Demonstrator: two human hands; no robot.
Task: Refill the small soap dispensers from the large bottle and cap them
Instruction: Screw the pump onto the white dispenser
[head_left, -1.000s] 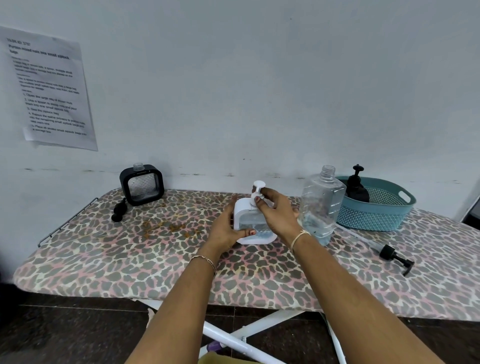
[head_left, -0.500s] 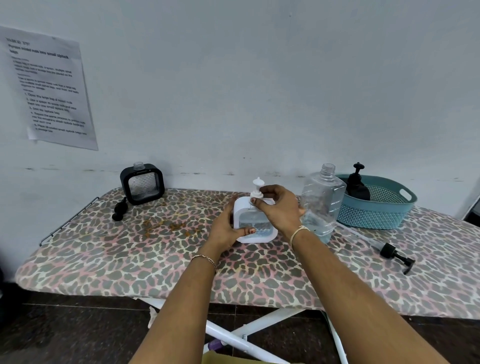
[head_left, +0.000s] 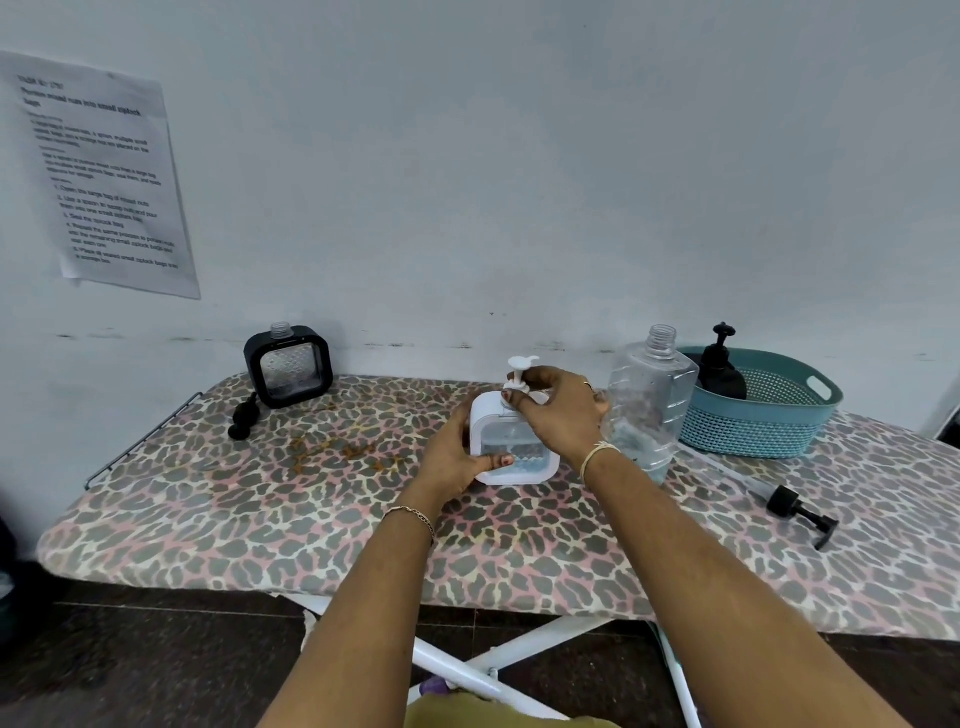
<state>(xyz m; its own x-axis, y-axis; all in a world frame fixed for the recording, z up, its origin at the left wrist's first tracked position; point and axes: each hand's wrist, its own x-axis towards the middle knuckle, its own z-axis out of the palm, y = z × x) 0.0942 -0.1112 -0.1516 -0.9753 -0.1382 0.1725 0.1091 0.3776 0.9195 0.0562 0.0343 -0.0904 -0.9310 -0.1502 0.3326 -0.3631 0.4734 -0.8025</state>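
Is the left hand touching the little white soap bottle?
Touching. The head view shows the left hand wrapped round the white soap dispenser, thumb pressed on its front.

The leopard-print worktop (head_left: 260, 519) carries a black dispenser (head_left: 289, 366) and black pump cap (head_left: 244, 418) at left, a white dispenser (head_left: 519, 454) at centre, then a clear bottle (head_left: 652, 395), teal basket (head_left: 753, 431) and loose pump (head_left: 787, 503) rightward.

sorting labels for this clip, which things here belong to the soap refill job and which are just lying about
Job:
white dispenser, left hand holding it
white pump, right hand gripping it
large clear bottle, uncapped
black dispenser, uncapped
small black pump beside it
long black pump

Lying about:
teal basket
black pump bottle in it
wall notice
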